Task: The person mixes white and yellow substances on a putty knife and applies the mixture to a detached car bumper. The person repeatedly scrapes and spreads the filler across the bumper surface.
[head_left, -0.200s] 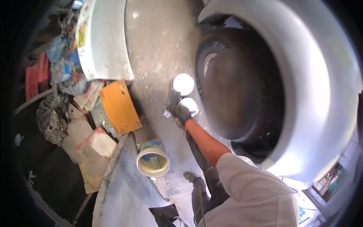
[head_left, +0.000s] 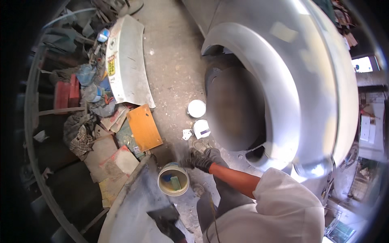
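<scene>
Concrete floor [head_left: 170, 73] lies below my right hand [head_left: 201, 160], gloved fingers closed on a blurred grey piece [head_left: 182, 155] near the bucket [head_left: 173, 194], probably light, stiff, best gripped by its edge, while my left hand's [head_left: 173, 231] hold by the black sheet [head_left: 161, 214] I cannot tell.

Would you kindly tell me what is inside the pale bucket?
Inside the bucket are a green block and something blue. Whatever lies directly beneath them is covered and cannot be seen.
</scene>
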A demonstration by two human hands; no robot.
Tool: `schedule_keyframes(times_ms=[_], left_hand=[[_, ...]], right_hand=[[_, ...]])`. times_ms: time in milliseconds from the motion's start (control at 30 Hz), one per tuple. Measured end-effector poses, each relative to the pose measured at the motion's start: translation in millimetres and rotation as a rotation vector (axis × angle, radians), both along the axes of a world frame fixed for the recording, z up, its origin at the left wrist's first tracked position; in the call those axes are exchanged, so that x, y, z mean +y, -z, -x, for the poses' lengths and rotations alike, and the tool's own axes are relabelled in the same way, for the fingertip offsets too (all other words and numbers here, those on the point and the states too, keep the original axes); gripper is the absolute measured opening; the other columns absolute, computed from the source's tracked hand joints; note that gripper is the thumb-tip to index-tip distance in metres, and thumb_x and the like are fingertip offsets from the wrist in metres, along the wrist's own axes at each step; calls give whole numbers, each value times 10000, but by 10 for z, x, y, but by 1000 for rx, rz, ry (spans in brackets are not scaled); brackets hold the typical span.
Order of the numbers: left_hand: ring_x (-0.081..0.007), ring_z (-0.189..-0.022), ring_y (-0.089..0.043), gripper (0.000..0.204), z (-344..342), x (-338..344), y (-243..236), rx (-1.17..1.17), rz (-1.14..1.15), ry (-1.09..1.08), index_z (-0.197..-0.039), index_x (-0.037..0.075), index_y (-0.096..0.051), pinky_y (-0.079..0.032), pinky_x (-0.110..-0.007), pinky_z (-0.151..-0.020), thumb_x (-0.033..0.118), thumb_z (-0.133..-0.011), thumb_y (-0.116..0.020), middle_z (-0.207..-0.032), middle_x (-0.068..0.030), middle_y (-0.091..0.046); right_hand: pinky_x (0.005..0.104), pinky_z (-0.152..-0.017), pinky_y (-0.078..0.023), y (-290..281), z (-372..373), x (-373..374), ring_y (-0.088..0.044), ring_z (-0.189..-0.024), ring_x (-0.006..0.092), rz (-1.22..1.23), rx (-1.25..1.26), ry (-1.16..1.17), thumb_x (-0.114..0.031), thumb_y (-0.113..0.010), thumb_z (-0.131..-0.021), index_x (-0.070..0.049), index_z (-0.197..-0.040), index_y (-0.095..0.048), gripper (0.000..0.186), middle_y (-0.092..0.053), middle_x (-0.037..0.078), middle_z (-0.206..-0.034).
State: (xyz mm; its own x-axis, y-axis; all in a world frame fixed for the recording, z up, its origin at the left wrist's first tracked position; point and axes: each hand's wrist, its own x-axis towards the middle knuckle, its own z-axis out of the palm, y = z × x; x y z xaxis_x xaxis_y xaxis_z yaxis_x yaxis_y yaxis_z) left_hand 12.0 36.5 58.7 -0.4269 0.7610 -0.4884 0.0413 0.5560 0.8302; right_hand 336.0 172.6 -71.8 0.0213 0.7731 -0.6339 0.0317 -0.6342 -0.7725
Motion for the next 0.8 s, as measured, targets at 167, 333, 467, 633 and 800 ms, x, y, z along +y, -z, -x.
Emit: schedule_keyframes(times_ms=[167, 333, 467, 633, 800], left_hand=[[-239, -1078, -557, 443, -294, 391, -511, 16, -410, 213, -1289, -10, -483, -523, -359, -855, 259, -951, -579, -1270, -144, -514], [-183, -989, -580, 315, -538, 145, -1325, -301, -400, 381, -1175, 4, -563, -564, -313, -715, 239, -966, -545, -1106, -107, -579], [-123, -895, -585, 310, -694, -201, -1722, -303, -462, 647, -1196, 27, -553, -534, -278, -660, 229, -960, -560, -1073, -52, -599], [-99, -802, -546, 212, -920, -674, -2078, -267, -396, 843, -1061, -11, -602, -465, -263, -728, 169, -951, -573, -912, -29, -629], [-114, -756, -518, 171, -1251, -1303, -2243, -264, -469, 1110, -1048, 23, -606, -442, -269, -699, 160, -961, -554, -860, -9, -606]], right_hand=[[363, -743, -498, -1236, 870, -1012, -589, -866, 182, -280, 340, 314, -101, -609, -834, -51, -1096, -477, 298, -585, 78, -882], [341, -866, -492, -2156, 1369, -1875, -553, -1026, 188, -312, 503, 568, -209, -658, -853, -59, -1297, -414, 527, -558, 85, -1128], [389, -944, -430, -2458, 1370, -2333, -522, -1095, 293, -289, -21, 557, -247, -613, -891, -12, -1285, -454, 484, -530, 200, -1176], [398, -1001, -399, -2668, 1206, -2947, -494, -1179, 393, -253, -12, 818, -294, -601, -911, 33, -1352, -397, 585, -479, 301, -1273], [408, -818, -487, -2796, 1035, -3830, -580, -1016, 320, -327, -941, 755, -250, -585, -925, 83, -1305, -388, 542, -513, 253, -1212]])
